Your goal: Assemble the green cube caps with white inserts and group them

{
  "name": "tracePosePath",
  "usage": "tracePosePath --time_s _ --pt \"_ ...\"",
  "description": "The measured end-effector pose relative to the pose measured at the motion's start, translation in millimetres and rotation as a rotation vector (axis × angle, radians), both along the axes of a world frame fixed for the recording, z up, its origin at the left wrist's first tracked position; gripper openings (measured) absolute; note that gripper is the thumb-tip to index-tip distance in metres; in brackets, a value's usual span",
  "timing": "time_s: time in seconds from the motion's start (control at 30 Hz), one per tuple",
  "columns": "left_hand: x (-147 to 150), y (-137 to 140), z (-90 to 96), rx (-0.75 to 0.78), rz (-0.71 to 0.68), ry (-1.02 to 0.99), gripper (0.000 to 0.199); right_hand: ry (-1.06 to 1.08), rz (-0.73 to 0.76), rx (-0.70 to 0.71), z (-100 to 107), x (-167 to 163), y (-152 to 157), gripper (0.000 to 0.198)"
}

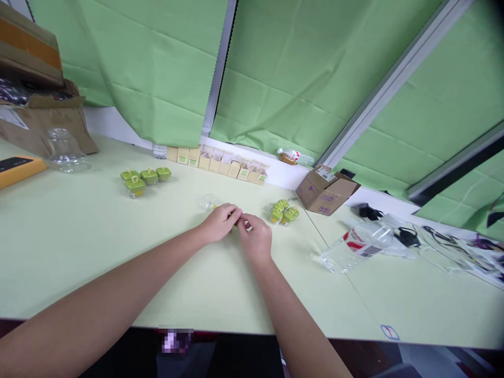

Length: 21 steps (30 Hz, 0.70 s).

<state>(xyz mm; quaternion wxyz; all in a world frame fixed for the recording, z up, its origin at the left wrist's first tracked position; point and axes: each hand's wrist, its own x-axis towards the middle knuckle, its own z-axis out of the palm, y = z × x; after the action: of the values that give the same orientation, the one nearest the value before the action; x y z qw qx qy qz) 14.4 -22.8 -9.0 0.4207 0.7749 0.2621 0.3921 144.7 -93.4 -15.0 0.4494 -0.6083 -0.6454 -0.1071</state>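
Observation:
My left hand (219, 221) and my right hand (256, 239) meet fingertip to fingertip over the middle of the table. Both are closed, pinching a small green piece (235, 225) that the fingers mostly hide. A clear plastic container (208, 201) sits just behind my left hand. To the right of my right hand stands a cluster of small clear jars with green lids (277, 214). More green-lidded jars (134, 185) are grouped farther off to the left, each lid topped by a pale loop.
A row of small open cardboard boxes (222, 166) lines the back edge. A large bottle (350, 248) lies at the right, near a carton (325, 191) and cables (452, 247). At the left are a glass jar (66, 152), a yellow device (21, 170) and big cartons (43, 118).

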Motion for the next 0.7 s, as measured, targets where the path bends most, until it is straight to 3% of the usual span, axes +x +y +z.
tracePosePath --time_s 0.3,0.53,0.7 --pt "9.7 4.8 -14.2 -0.111 -0.038 -0.160 0.036 0.179 -0.031 -0.076 9.7 4.0 -3.9 0.019" --pt "9.4 1.0 -5.4 -0.391 -0.195 -0.300 0.052 0.281 -0.021 -0.050 14.1 8.1 -5.6 0.018" --pt "8.0 -0.5 -0.3 -0.440 -0.149 -0.334 0.055 0.306 0.020 -0.038 11.8 9.7 -4.8 0.019"
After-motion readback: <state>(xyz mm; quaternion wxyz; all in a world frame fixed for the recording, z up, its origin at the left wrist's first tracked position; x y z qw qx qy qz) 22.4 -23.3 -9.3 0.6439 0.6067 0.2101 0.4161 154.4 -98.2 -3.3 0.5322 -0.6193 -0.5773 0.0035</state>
